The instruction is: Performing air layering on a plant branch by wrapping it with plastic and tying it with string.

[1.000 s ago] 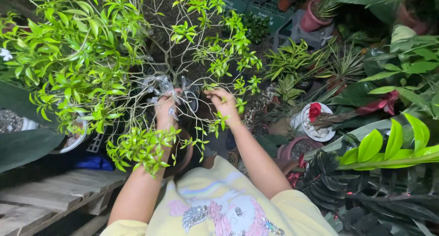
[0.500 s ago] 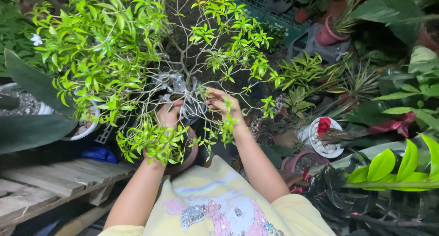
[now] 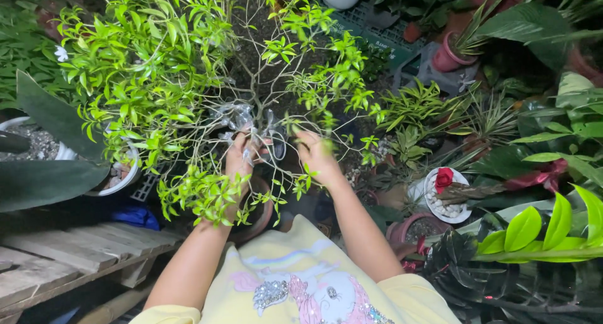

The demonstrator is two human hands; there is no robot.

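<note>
in the head view, your left hand (image 3: 240, 153) is raised into the thin grey branches of the small bushy tree with bright green leaflets (image 3: 157, 79), and its fingers are curled closed around a bunch of shiny clear plastic wrapping (image 3: 242, 120) that sits tangled at the fork of the trunk. your right hand (image 3: 317, 154) is just beside it, on the other side of the same fork; it is blurred, and you cannot tell from this picture whether its fingers are pinching a twig, the wrapping, or nothing at all. the tree stands in a terracotta clay pot (image 3: 257, 214) right in front of your pale yellow shirt (image 3: 301, 280), between the weathered wooden pallet (image 3: 56, 255) on your left and a white round pot with pebbles and a red flower (image 3: 447, 195) on your right. judging by how things lie, the work on the wrapping is partway: it is bunched and gathered in your left hand, yet it is looped among the branches and not free of the tree, so whatever you mean to do with it looks unfinished. the foliage around the fork looks intact, with no broken stems that show.
</note>
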